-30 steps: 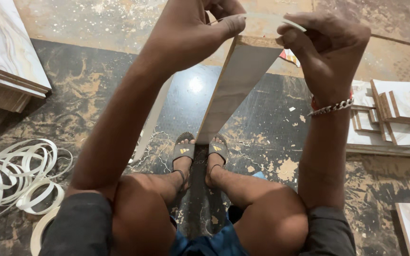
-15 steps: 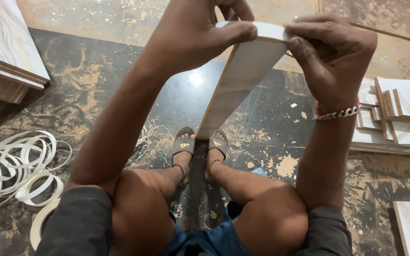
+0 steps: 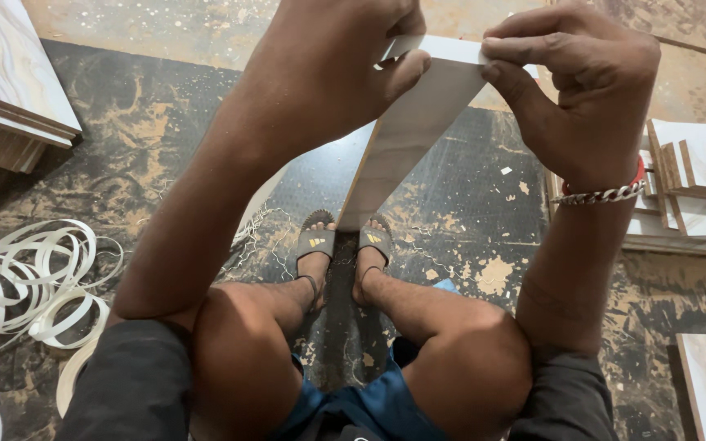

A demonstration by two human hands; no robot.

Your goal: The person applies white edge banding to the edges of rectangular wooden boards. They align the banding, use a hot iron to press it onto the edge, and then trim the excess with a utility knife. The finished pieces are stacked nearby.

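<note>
Pale laminated strip board point(image 3: 406, 139), upright, pinched by both hands at top.

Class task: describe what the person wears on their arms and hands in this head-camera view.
Both arms are bare from the elbow down, with dark grey sleeves ending near the elbows. The left hand wears nothing visible. The right hand has a silver chain-link bracelet at the wrist, with a thin red band just above it. No gloves.

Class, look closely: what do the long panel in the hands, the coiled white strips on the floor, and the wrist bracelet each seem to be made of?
Long panel: probably laminated board, with a smooth pale marbled face and a thin flat edge.
Coiled white strips: likely plastic edge banding, thin and springy, lying in loose loops.
Bracelet: apparently metal, with silvery, shiny chain links.
</note>
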